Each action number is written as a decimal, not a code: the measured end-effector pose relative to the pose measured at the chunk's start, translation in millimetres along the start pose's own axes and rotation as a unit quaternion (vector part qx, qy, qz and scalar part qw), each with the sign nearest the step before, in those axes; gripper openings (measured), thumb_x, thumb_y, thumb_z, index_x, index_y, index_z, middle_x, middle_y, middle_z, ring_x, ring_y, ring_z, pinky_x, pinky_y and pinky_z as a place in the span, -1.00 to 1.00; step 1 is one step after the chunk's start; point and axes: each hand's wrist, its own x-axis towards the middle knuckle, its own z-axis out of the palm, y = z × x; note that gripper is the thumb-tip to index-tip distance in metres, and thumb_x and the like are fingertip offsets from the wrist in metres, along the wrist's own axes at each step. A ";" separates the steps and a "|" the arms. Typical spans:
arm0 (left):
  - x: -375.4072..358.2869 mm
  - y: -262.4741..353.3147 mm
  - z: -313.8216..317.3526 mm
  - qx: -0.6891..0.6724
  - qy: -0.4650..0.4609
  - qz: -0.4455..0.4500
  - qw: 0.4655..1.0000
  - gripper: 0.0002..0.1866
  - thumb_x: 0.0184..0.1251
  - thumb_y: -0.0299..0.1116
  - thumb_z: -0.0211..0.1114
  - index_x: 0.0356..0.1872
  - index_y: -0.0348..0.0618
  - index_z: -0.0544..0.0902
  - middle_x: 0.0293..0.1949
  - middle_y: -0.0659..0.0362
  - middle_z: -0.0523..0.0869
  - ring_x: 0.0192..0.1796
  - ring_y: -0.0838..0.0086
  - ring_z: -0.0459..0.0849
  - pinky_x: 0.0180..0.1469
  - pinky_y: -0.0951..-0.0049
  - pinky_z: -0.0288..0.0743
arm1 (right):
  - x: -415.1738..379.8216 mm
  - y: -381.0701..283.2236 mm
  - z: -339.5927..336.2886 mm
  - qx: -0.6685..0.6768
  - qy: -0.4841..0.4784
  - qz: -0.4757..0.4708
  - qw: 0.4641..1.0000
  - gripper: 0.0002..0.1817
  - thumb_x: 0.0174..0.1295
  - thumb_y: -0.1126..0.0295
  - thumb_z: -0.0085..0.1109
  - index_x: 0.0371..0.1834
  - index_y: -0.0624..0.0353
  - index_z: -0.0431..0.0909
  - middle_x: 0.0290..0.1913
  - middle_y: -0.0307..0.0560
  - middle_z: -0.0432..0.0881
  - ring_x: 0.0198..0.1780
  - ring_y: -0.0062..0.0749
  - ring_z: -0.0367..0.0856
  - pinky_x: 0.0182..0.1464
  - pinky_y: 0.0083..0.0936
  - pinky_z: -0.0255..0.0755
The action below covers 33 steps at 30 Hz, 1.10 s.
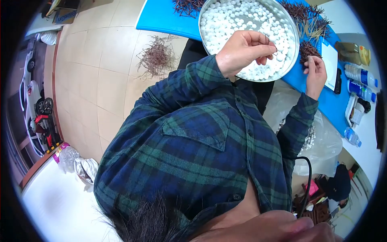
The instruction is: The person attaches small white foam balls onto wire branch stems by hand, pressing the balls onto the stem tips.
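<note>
A round metal tray [299, 40] full of small white balls [219, 20] sits at the edge of the blue table. Above the balls, my left hand [248, 50] is closed in a pinch. A thin dark line shows by its fingers, but I cannot make out what they hold. To the right of the tray, my right hand [315, 74] has its thumb and fingers bent together. Its fingertips are at the lower end of a bundle of thin dark red stems [309, 50]. Whether a stem is between them is hidden.
More dark stems [304, 14] lie on the blue table [169, 20], behind the tray. A loose pile of stems [155, 56] is on the tiled floor. Water bottles [361, 75] and a black object [338, 80] are at the right. A clear plastic bag [326, 141] hangs below the table.
</note>
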 end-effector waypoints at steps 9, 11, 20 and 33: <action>6.7 -6.1 16.8 -0.071 -0.030 -0.005 0.997 -0.90 0.20 -0.53 0.27 -0.32 -0.39 0.60 -0.38 0.03 0.68 -0.40 0.47 0.65 -0.31 0.62 0.54 | -49.1 -46.9 8.8 0.295 -0.031 -0.024 0.955 -0.88 0.28 0.55 0.06 -0.17 0.35 0.48 -0.32 -0.04 0.59 -0.46 -0.56 0.46 -0.40 -0.72 0.41; 7.2 -7.3 21.9 -0.087 -0.033 -0.001 0.996 -0.90 0.18 -0.55 0.27 -0.32 -0.39 0.59 -0.39 0.03 0.69 -0.38 0.46 0.67 -0.31 0.62 0.54 | -58.8 -57.9 14.3 0.306 -0.035 -0.026 0.951 -0.88 0.27 0.56 0.06 -0.17 0.36 0.48 -0.32 -0.05 0.59 -0.46 -0.56 0.47 -0.40 -0.71 0.42; 5.3 -8.9 26.9 -0.105 -0.047 -0.004 0.993 -0.88 0.18 -0.57 0.28 -0.30 -0.42 0.58 -0.26 -0.01 0.67 -0.28 0.41 0.68 -0.16 0.53 0.58 | -79.4 -75.1 26.9 0.214 -0.027 -0.064 0.974 -0.86 0.21 0.64 0.09 -0.17 0.38 0.50 -0.31 -0.05 0.60 -0.44 -0.55 0.49 -0.36 -0.69 0.45; 5.1 -4.2 25.9 -0.085 -0.075 -0.045 0.993 -0.89 0.25 -0.50 0.26 -0.29 -0.36 0.56 -0.31 0.04 0.65 -0.29 0.36 0.69 -0.13 0.48 0.59 | -78.4 -57.4 -0.2 0.052 0.062 -0.121 0.989 -0.86 0.18 0.60 0.13 -0.19 0.32 0.54 -0.37 -0.14 0.61 -0.44 -0.58 0.51 -0.37 -0.73 0.39</action>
